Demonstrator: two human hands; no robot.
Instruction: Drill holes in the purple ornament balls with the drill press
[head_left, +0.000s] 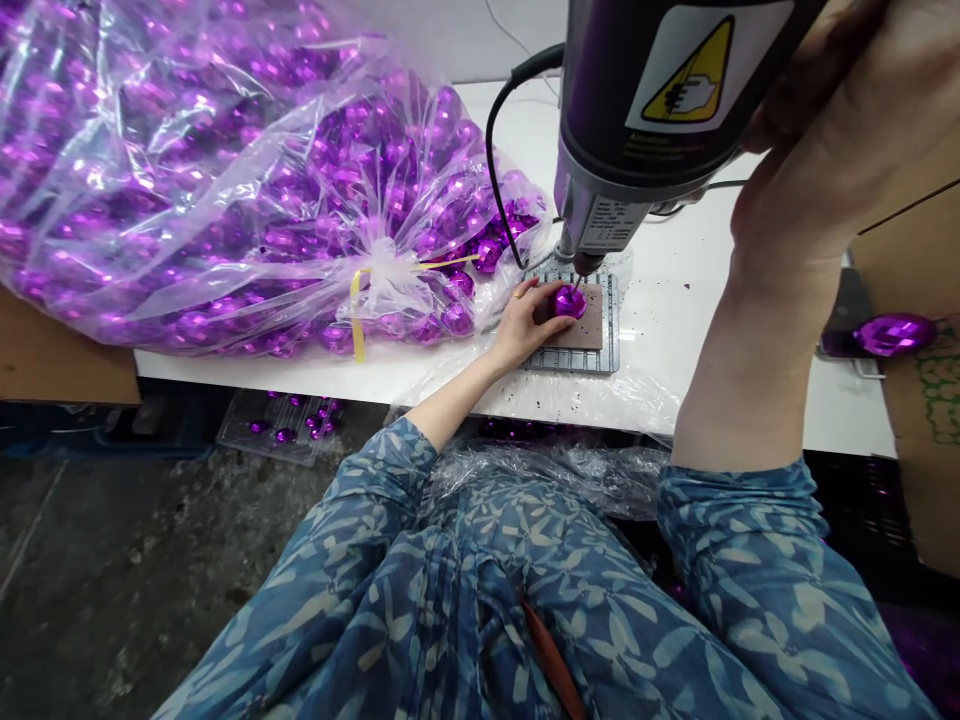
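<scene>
Ball (568, 302): lies over the brown pad, straight beyond the left fingertips and directly beneath the drill bit (576, 283); glossy purple, faceted like cut glass, rounded, with no clear long axis.
Left hand (523, 325): pinches the ball from its left side, thumb along the near edge and fingers around the far one, the grip only as wide as the ball; a thin ring shows on one finger. This is the nearer hand.
Right hand (840, 95): raised high beside the drill's right flank, well apart from the ball; its fingers are blurred and partly hidden, so whether they grasp anything cannot be told.
Bit: slim and upright, reaching down to the ball's top; whether its tip has entered the surface is unclear.
Drill press (637, 150): dark, smooth, cylindrical housing above a grey metal collar, carrying a yellow triangular warning label (694, 85); a black cable (491, 140) loops from its left side.
Brown pad (587, 337): flat, matt and rectangular, resting on a slotted grey metal base (611, 345).
White tabletop (664, 320): slick and pale, sprinkled with dark specks around the base.
Plastic bag (217, 215): clear, crinkled and bulging with purple faceted balls, left of the base, gathered beside a yellow strip (358, 320).
Loose purple piece (895, 334): shiny and faceted, near the cardboard (926, 470) on the right.
</scene>
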